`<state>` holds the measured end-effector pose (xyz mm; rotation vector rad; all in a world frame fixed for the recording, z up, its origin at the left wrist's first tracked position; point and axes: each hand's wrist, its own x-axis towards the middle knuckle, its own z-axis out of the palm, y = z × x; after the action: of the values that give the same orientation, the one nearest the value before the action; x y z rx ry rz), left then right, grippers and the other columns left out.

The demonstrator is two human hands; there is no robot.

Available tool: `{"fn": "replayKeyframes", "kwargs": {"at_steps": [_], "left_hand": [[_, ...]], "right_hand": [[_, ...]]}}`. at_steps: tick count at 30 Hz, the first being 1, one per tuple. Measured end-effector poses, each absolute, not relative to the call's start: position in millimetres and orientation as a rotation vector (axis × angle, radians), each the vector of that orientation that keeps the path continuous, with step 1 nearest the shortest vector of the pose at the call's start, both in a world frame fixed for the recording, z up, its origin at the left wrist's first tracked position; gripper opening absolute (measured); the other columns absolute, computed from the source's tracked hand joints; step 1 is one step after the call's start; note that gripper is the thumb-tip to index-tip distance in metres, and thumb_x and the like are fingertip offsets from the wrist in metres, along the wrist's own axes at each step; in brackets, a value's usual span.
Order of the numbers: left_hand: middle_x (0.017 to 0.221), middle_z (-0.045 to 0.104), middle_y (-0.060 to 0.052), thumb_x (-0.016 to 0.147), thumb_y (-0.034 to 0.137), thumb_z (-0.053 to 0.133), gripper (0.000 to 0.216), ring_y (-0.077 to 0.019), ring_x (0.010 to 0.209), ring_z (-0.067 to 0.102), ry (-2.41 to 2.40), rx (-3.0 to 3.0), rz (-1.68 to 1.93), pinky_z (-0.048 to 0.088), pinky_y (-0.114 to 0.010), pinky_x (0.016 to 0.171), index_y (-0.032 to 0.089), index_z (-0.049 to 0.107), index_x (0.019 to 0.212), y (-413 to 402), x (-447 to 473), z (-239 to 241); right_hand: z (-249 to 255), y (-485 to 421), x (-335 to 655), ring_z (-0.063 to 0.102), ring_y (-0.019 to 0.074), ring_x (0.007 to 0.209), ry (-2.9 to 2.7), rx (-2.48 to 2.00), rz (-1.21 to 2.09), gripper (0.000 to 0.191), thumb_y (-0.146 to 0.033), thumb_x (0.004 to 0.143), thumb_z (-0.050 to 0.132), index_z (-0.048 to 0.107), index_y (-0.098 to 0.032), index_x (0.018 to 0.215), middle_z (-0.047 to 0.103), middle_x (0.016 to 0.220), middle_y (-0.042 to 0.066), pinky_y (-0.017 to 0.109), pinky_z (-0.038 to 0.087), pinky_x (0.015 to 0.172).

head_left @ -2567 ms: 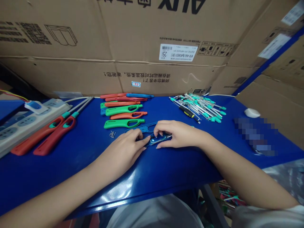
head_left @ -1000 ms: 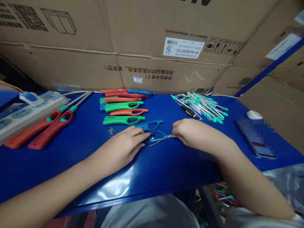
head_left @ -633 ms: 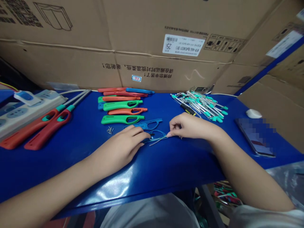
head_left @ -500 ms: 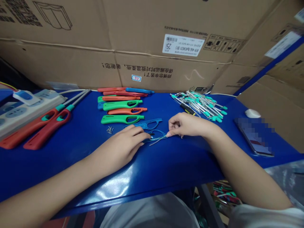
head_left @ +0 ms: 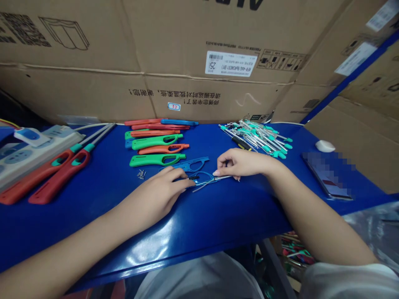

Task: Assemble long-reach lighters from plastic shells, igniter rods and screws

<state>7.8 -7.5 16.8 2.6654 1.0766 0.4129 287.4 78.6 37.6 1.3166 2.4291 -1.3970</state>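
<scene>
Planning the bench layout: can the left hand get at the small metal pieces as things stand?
Probably yes: the small metal pieces lie just beside the left hand with nothing seen between, though it seems busy at the front blue handle.

- Pale grey-white top (head_left: 199, 278), rounded over the torso, with soft creases
- Right sleeve (head_left: 349, 282) of similar pale cloth, loose, its hem near the elbow
- Both forearms bare
- Left hand (head_left: 165, 189) and right hand (head_left: 240, 162) bare, fingers slender
</scene>
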Motion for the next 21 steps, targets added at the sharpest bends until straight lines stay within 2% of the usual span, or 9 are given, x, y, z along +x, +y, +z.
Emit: {"fn": "replayKeyframes", "kwargs": {"at_steps": [5, 10, 12, 15, 18, 21], "left_hand": [[0.112, 0.065, -0.01, 0.099, 0.008, 0.043, 0.043, -0.0259, 0.104, 0.062, 1.061, 2.7, 0.383, 0.056, -0.04, 0.088, 0.024, 0.069, 0.129, -8, 7, 16], [0.113, 0.064, -0.011, 0.098, 0.006, 0.043, 0.045, -0.0247, 0.102, 0.063, 1.042, 2.723, 0.399, 0.057, -0.04, 0.088, 0.025, 0.071, 0.129, -6, 7, 14], [0.115, 0.064, -0.011, 0.097, 0.004, 0.044, 0.047, -0.0252, 0.102, 0.063, 1.054, 2.749, 0.389, 0.057, -0.04, 0.089, 0.025, 0.071, 0.129, -7, 7, 14], [0.114, 0.065, -0.012, 0.096, 0.004, 0.045, 0.047, -0.0262, 0.103, 0.063, 1.079, 2.778, 0.357, 0.058, -0.042, 0.088, 0.024, 0.07, 0.13, -8, 7, 15], [0.115, 0.065, -0.012, 0.096, 0.005, 0.046, 0.046, -0.0264, 0.103, 0.063, 1.079, 2.783, 0.361, 0.058, -0.042, 0.089, 0.024, 0.07, 0.131, -8, 6, 14], [0.118, 0.064, -0.012, 0.096, 0.006, 0.046, 0.046, -0.0261, 0.105, 0.063, 1.073, 2.788, 0.393, 0.058, -0.042, 0.09, 0.025, 0.069, 0.131, -8, 6, 12]], "right_hand": [[35, 75, 280, 0.059, 0.0107, 0.048, 2.477, 1.406, -1.235, 0.039, -0.052, 0.081, 0.075, 0.058, -0.018, 0.071, 0.06, 0.065, -0.002, 0.022, 0.044, 0.045], [39, 69, 275, 0.057, 0.0107, 0.046, 2.448, 1.459, -1.186, 0.033, -0.046, 0.083, 0.075, 0.06, -0.018, 0.076, 0.061, 0.067, -0.002, 0.023, 0.041, 0.044], [41, 67, 274, 0.055, 0.0101, 0.048, 2.514, 1.408, -1.156, 0.026, -0.041, 0.086, 0.073, 0.063, -0.017, 0.08, 0.062, 0.068, -0.001, 0.023, 0.041, 0.048], [41, 64, 272, 0.057, 0.0107, 0.065, 2.82, 1.138, -1.047, 0.004, -0.019, 0.088, 0.067, 0.067, -0.016, 0.091, 0.065, 0.083, 0.002, 0.022, 0.043, 0.059], [38, 60, 267, 0.056, 0.0111, 0.075, 3.017, 0.865, -1.022, 0.018, -0.006, 0.086, 0.062, 0.07, -0.016, 0.099, 0.064, 0.098, 0.005, 0.022, 0.043, 0.066], [35, 57, 261, 0.055, 0.0116, 0.075, 3.06, 0.81, -1.024, 0.017, -0.005, 0.087, 0.06, 0.07, -0.015, 0.095, 0.066, 0.093, 0.003, 0.022, 0.041, 0.066]]}}
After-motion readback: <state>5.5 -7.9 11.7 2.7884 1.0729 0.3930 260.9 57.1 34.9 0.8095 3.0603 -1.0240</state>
